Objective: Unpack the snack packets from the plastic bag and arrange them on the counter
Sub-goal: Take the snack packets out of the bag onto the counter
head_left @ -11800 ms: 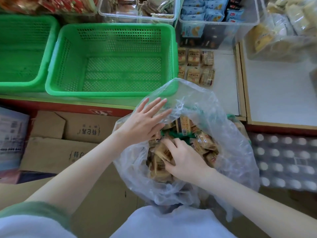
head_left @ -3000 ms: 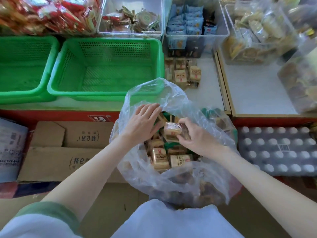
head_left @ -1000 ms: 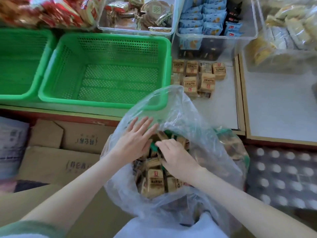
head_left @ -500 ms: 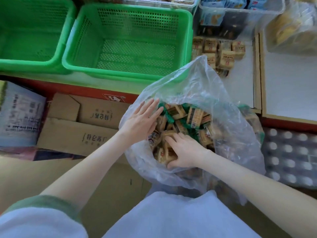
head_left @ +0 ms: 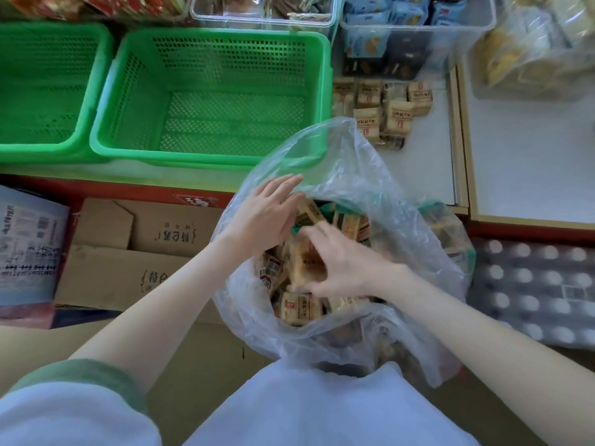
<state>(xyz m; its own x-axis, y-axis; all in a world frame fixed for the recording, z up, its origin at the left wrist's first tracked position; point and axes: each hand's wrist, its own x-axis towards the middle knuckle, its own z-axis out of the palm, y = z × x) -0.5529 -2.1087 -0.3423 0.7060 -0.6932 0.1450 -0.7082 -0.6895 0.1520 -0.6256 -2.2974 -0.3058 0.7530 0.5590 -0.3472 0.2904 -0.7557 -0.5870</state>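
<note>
In the head view, the clear plastic bag point(head_left: 370, 175) stands open at the centre. Its mouth gapes toward the person and its far edge rises in front of the white counter point(head_left: 428, 169). Inside the bag lies a heap of tan snack packets point(head_left: 299, 305), jumbled at all angles.

The left hand point(head_left: 264, 217) comes in from 8 o'clock and rests at the 10 o'clock side of the bag's mouth. Its fingers are straight and relaxed and grasp nothing. The right hand point(head_left: 341, 265) reaches in from 4 o'clock. Its fingers and thumb are curled round one packet point(head_left: 306, 267) in the middle of the heap, though motion blur softens the grip.

At 1 o'clock from the bag, a small group of unpacked packets point(head_left: 383, 111) lies on the counter in rough rows, some overlapping. At 11 o'clock sits a green basket point(head_left: 212, 94), with a second green basket point(head_left: 45, 88) just beside it at its 9 o'clock side. Clear bins point(head_left: 415, 30) holding other wrapped snacks stand at 12 o'clock, behind the unpacked packets. Cardboard boxes point(head_left: 128, 252) lie at 9 o'clock from the bag, below the counter's edge.
</note>
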